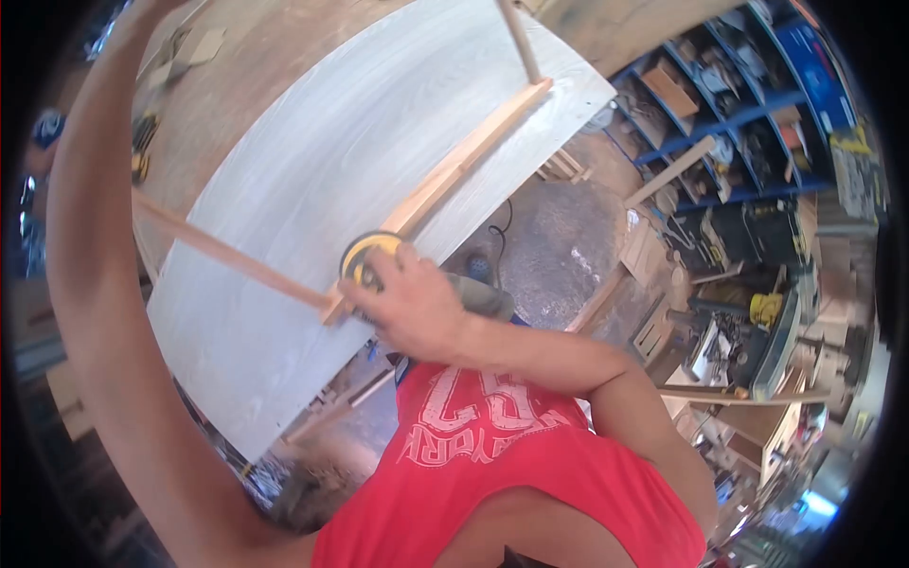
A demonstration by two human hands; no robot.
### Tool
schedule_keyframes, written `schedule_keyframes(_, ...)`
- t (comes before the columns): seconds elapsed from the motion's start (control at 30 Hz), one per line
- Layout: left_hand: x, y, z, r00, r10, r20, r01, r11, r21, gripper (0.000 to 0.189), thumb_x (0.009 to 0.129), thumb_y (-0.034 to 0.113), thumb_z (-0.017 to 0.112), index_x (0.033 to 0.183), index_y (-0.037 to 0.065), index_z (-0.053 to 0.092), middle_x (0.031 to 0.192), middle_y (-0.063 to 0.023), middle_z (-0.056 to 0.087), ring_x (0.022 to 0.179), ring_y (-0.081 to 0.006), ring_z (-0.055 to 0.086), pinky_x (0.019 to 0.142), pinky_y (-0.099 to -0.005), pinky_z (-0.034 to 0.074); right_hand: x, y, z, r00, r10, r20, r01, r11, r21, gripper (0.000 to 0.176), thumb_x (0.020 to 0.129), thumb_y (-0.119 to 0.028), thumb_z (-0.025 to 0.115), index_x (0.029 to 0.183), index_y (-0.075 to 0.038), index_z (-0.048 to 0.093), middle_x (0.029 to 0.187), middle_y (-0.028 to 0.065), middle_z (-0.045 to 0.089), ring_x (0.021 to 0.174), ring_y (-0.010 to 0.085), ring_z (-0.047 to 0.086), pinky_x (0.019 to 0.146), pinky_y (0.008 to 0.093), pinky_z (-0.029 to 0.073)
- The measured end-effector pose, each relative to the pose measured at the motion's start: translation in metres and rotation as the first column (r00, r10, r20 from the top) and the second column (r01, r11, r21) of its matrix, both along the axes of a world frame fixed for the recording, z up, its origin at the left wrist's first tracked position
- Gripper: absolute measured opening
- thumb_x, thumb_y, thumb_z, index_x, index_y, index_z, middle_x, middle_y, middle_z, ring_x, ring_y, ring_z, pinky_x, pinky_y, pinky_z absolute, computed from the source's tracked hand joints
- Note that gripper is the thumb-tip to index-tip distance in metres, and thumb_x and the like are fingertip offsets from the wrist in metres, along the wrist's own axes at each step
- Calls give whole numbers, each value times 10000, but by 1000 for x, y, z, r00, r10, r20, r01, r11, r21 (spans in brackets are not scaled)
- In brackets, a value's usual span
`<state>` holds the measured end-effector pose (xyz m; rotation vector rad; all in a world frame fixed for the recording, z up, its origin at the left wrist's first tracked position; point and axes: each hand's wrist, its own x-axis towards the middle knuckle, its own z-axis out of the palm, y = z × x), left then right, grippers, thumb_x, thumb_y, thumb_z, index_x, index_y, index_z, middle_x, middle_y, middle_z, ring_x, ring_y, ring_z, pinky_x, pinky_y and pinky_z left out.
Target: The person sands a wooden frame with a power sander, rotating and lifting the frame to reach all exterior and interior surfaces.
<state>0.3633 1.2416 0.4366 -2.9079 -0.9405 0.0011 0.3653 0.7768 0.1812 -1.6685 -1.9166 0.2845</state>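
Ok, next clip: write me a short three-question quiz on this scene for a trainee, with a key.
1. Multiple choice: whose grip is on the round yellow-and-black tool?
A) left hand
B) right hand
C) both hands

2. True or false: the tool is at the end of the long wooden bar nearer the compartment shelving.

3. Fill in the blank: the wearer's top is ____ with pale lettering.

Key: 1 B; 2 false; 3 red.

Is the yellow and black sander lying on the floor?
No, the right hand holds the sander at the long wooden strip.
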Motion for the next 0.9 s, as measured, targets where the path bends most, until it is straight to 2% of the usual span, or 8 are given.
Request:
schedule_keyframes(0.03, -3, -21, -11, 985, -46, 167, 22, 989, 144, 671, 840, 428, 741, 1419, 105, 637, 1331, -225, 697, 1281, -466, 623, 1076, -658, 464, 20, 8, 7, 995, -97, 4, 97, 995, -10, 483, 823, -206, 729, 1300, -213, 646, 1183, 168, 564, 1083, 401, 589, 820, 499, 560)
schedule_keyframes(0.1, -16, 123, -72, 905, -370, 208, 245, 856, 456, 587, 965, 245, 627, 1505, 42, 517, 1159, -243, 721, 1015, -375, 723, 868, -440, 554, 63, 19, 19, 977, -212, 13, 213, 977, -20, 484, 818, -240, 764, 1286, -246, 644, 1169, 153, 570, 1069, 392, 605, 828, 485, 564)
schedule_keyframes(0.2, -12, 98, -80, 982, -86, 166, 55, 981, 188, 589, 944, 232, 655, 1479, 19, 532, 1370, -326, 604, 1255, -446, 627, 1039, -482, 486, 129, 36, 27, 932, -361, 24, 361, 925, -116, 532, 785, -330, 823, 1277, -223, 651, 1164, 155, 576, 1099, 387, 620, 868, 479, 568)
schedule_keyframes(0.5, -28, 131, -232, 973, 102, 208, -101, 995, -14, 655, 895, 269, 773, 1446, 7, 534, 1232, -315, 671, 1149, -452, 669, 936, -466, 538, 308, 70, 40, 892, -439, 112, 453, 866, -213, 647, 743, -363, 827, 1344, -224, 632, 1179, 162, 596, 1141, 381, 609, 928, 502, 559)
schedule_keyframes(0.57, 15, 61, -217, 920, 363, -145, -381, 916, -128, 675, 908, 263, 776, 1458, -36, 522, 1293, -302, 669, 1202, -444, 657, 1005, -479, 522, 306, 66, 42, 907, -403, 121, 421, 873, -246, 642, 749, -360, 826, 1346, -221, 635, 1180, 160, 595, 1130, 384, 609, 921, 505, 557)
schedule_keyframes(0.63, -39, 149, -358, 955, 220, 201, -184, 966, -182, 630, 936, 287, 735, 1482, 44, 537, 1209, -249, 721, 1125, -433, 688, 964, -484, 540, 294, 69, 48, 942, -292, 165, 327, 909, -257, 624, 756, -334, 827, 1341, -217, 644, 1176, 157, 590, 1100, 384, 607, 883, 503, 564)
schedule_keyframes(0.7, -32, 134, -386, 940, 277, 199, -255, 958, -132, 609, 932, 307, 748, 1456, 56, 563, 1205, -250, 721, 1111, -435, 684, 963, -507, 534, 276, 67, 55, 954, -222, 202, 271, 927, -259, 612, 758, -312, 830, 1335, -214, 651, 1172, 155, 586, 1081, 381, 606, 852, 497, 572)
schedule_keyframes(0.9, 3, 37, -333, 862, 343, 374, -388, 920, 51, 573, 978, 305, 708, 1431, -11, 558, 1355, -279, 619, 1256, -470, 579, 1061, -510, 468, 257, 75, 56, 981, -138, 134, 174, 933, -314, 610, 731, -253, 842, 1313, -215, 663, 1157, 147, 573, 1063, 357, 598, 787, 465, 586)
